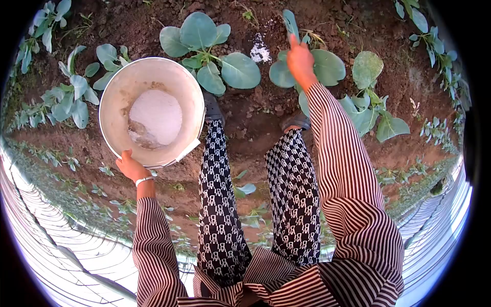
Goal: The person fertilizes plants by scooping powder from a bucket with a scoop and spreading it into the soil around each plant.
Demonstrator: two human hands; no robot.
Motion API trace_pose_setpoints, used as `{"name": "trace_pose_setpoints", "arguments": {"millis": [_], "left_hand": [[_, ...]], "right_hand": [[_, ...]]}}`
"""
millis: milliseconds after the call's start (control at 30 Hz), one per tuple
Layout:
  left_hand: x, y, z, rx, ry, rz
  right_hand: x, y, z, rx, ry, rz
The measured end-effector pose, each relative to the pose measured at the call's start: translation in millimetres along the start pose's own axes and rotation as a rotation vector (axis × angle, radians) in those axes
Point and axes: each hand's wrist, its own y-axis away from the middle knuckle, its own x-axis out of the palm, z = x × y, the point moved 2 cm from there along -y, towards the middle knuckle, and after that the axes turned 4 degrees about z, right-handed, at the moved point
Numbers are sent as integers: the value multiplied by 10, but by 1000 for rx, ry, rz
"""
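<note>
The left hand point(131, 166) holds the bucket point(115, 97) by the near part of its rim, the thumb over the edge and the other fingers mostly hidden beneath or behind it. The bucket is pale and round, tilted so that its inside shows, and stands out over the soil point(245, 120) on the person's left. White powder point(161, 115) lies in a broad mound at its bottom, with brownish smears on the wall around it. The right hand point(300, 61) is over a broad-leaved plant point(329, 67), its index finger stretched toward an upright leaf point(290, 23) (whether it touches that leaf, or whether the curled fingers hold anything, I cannot tell). A small white patch point(260, 51) lies on the soil between this plant and a larger plant point(240, 70) on the left, apart from the right hand. Another plant point(367, 69), with a paler, speckled leaf, grows to the right. The 2 shoes point(213, 108) point(302, 122) are on the soil below the plants, under patterned trousers point(220, 204). A pale band point(144, 180) circles the left wrist, and both sleeves point(342, 148) are striped.
</note>
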Motion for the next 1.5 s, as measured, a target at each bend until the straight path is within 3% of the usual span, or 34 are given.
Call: {"name": "trace_pose_setpoints", "arguments": {"millis": [233,300,367,433,533,633,667,767,867,1000,1100,1133,1167,1200,1300,1367,1500], "left_hand": [[19,133,65,29,-23,-9],[84,125,8,10,-29,-11],[25,50,40,33,-48,13],[11,-29,67,53,-37,51],[41,33,26,0,-13,62],[17,-6,10,25,-80,57],[4,-27,18,45,-127,54],[-1,-27,-2,51,-164,61],[19,22,-52,21,-237,35],[51,47,-64,25,-149,16],[57,30,-24,33,-58,18],[33,-10,18,55,-187,7],[25,-51,82,58,-228,22],[41,0,-4,72,-237,16],[43,45,14,181,-251,-36],[-1,79,14,197,-232,-24],[26,143,73,228,-309,-24]], "right_hand": [[226,624,40,-157,161,243],[204,782,34,-72,167,354],[215,687,-32,-115,51,84],[-127,418,157,-151,20,-39],[-187,-12,372,-287,41,-70],[35,155,455,-413,285,90],[-21,211,424,-337,263,216],[-236,500,115,-390,338,267],[-547,625,69,-192,207,104],[-460,201,-180,-253,161,72],[-715,373,161,-137,-115,-187],[-676,342,160,-197,-190,-308],[-803,413,340,-140,-427,-244],[-944,554,526,18,-673,8],[-1123,1026,1151,-54,-647,342],[-918,1298,1603,-429,-664,353],[13,1347,2428,-631,-279,571]]}}
